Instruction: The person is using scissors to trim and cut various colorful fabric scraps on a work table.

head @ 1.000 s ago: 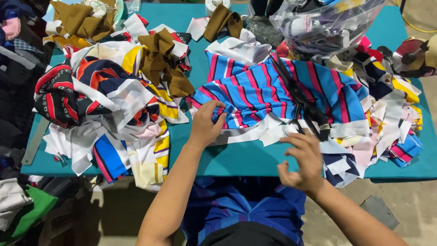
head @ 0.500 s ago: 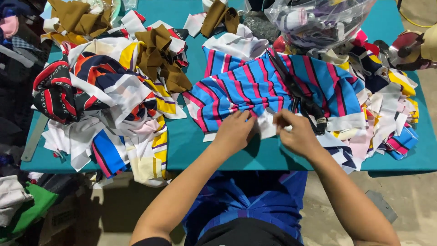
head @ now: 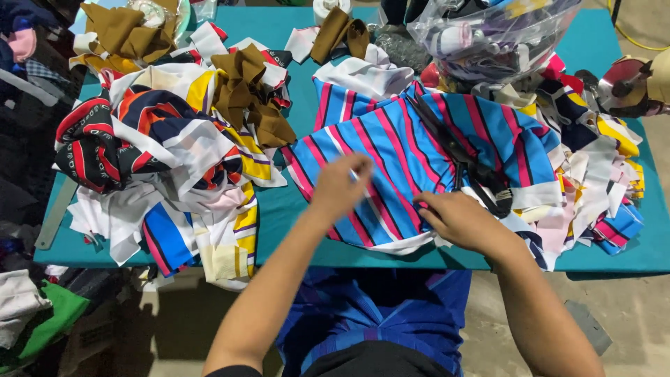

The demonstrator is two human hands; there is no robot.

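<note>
- Blue fabric piece with pink and white stripes [head: 391, 153] lies spread flat on the teal bench [head: 300, 209], near the front edge, right before the person, so both hands reach it.
- Left hand [head: 340, 187] rests on the cloth's left part, fingers [head: 359, 166] curled and pinching a fold or edge of it; motion blur, so exact grip is hard to tell.
- Right hand [head: 460, 220] presses palm-down on the lower right edge, fingers [head: 427, 209] loosely bent, seemingly pinning the cloth so it stays put.
- Black scissors [head: 460, 157] lie on the striped cloth, just beyond the right hand, within easy reach.
- Heap of mixed striped scraps [head: 167, 160] sits to the left, apart from the work piece.
- Clear plastic bag of scraps [head: 488, 35] stands at the back right.
</note>
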